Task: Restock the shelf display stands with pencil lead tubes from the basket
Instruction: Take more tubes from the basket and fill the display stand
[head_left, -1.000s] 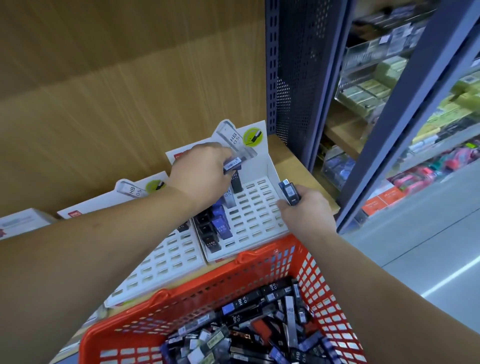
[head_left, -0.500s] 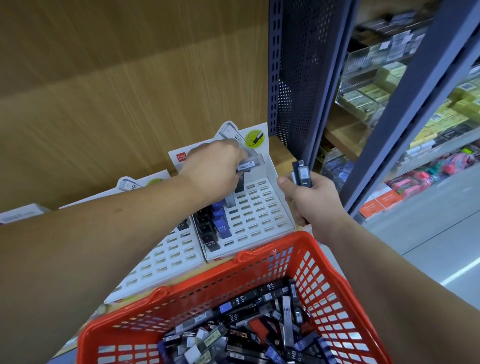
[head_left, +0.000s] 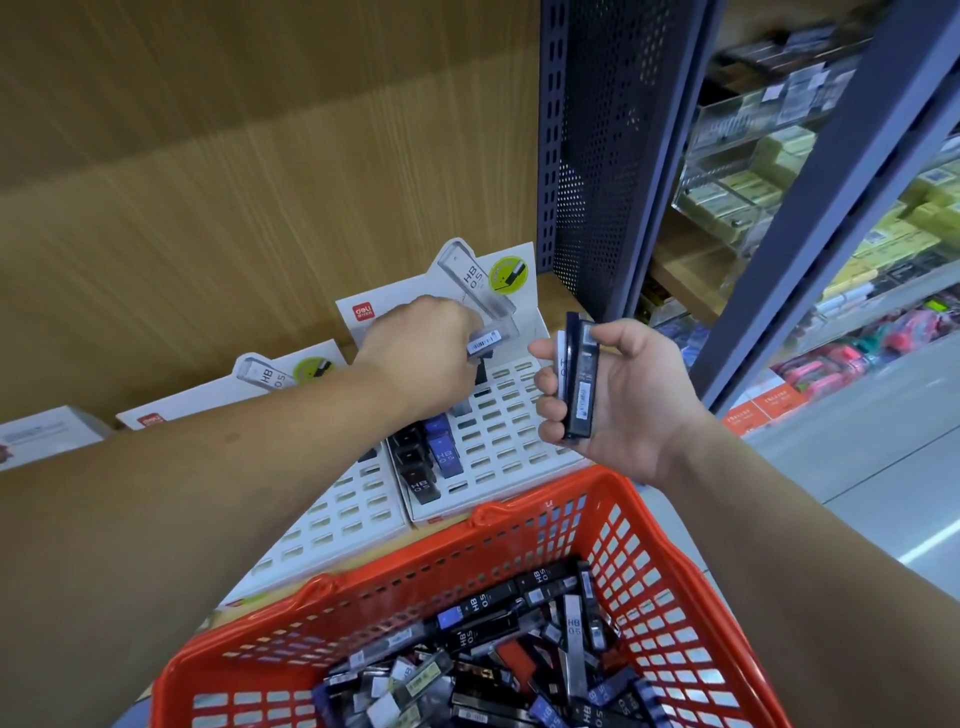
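My left hand (head_left: 421, 353) pinches 1 tube (head_left: 484, 343) above the display stand's (head_left: 511, 415) back rows. My right hand (head_left: 623, 395), right of the stand, grips a spare stack (head_left: 579, 384). Light, stiff, slick plastic, I judge: pinch the narrow sides.

- The basket (head_left: 545, 499): red plastic, smooth, slightly glossy.
- The lead tubes (head_left: 493, 649) in it: shiny plastic, some dark, some clear.
- The clear tube (head_left: 485, 340) in the left hand (head_left: 421, 353): transparent plastic with a paper-like barcode label.
- The dark tubes (head_left: 579, 384) in the right hand (head_left: 623, 395): glossy plastic.
- The display stand (head_left: 511, 431): white, matt; plastic or card, I cannot tell.
- The shelf back (head_left: 260, 208): matt wood grain.
- The upright (head_left: 597, 156): perforated metal, dark matt paint.
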